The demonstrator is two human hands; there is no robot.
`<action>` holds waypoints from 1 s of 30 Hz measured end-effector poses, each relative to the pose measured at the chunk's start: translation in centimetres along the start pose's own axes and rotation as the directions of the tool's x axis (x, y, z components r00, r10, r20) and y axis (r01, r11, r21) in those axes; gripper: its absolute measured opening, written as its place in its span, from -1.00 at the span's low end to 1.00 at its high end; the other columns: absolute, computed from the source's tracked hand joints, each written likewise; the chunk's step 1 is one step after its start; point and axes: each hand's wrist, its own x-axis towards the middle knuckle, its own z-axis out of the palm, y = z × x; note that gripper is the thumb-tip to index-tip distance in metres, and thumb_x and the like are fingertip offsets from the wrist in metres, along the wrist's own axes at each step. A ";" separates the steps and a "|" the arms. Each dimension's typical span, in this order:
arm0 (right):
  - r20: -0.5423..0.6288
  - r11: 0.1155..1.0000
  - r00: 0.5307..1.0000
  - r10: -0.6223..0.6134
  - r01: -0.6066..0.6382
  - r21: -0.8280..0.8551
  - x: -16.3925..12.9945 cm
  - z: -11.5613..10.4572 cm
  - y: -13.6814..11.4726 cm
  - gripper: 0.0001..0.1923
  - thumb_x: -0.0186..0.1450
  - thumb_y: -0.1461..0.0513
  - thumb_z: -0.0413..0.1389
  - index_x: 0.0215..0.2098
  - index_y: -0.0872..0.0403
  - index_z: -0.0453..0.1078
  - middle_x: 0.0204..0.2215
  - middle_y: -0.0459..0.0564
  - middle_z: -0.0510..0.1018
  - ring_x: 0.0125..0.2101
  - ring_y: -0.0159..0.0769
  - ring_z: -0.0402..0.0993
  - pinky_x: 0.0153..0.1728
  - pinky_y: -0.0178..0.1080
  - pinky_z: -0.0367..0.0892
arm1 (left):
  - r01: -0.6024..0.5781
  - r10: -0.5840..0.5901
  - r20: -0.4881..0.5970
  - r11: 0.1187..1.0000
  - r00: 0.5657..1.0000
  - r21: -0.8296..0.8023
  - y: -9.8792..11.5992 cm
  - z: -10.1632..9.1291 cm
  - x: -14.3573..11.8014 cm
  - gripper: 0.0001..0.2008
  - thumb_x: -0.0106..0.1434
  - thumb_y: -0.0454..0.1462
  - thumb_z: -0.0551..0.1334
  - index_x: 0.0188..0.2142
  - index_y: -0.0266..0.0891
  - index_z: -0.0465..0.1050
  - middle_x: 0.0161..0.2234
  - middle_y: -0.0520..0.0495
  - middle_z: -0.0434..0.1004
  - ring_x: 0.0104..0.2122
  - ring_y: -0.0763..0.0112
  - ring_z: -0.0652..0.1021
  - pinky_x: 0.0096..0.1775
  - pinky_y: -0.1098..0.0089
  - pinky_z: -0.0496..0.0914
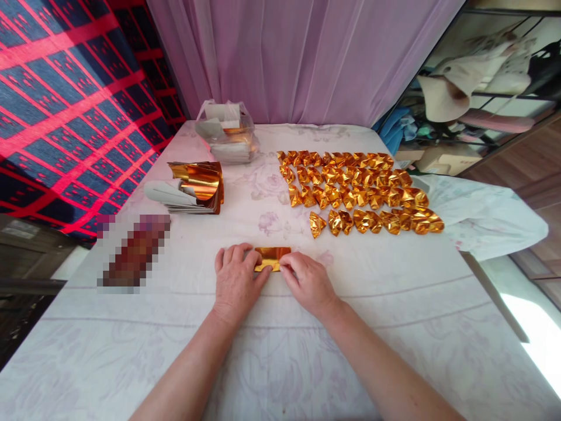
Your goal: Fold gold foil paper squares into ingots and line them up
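A small rectangle of gold foil paper [272,255], its near edge folded over, lies on the tablecloth in front of me. My left hand [236,275] rests palm down at its left end, with thumb and forefinger gripping the near left part. At the right end, the curled fingers of my right hand [309,283] pinch the lower corner. Whether anything lies under the foil is hidden. Several twisted gold foil bows [368,221] are set out in rows beyond my right hand. Beyond my left hand sits a stack of gold foil sheets [201,181], white backs partly curled up.
A clear plastic bag [225,137] of more foil sheets stands at the back left. A pixelated dark red item [135,251] lies left. A purple curtain [280,64] hangs behind the table, a checked cloth [79,105] at left. Shelves with a white cap [447,88] are at right.
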 end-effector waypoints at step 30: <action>0.072 0.987 0.989 0.129 -0.135 0.083 0.5 0.8 -0.2 -0.79 0.19 0.45 0.10 -0.38 0.01 0.29 -0.38 -0.12 0.47 -0.38 -0.32 0.42 -0.37 -0.30 0.30 | -0.005 0.002 -0.056 0.998 0.998 -0.060 -0.4 0.2 -0.1 -0.90 0.21 -0.23 0.30 -0.37 -0.13 0.40 -0.11 -0.09 0.50 -0.09 0.16 0.46 0.11 0.01 0.19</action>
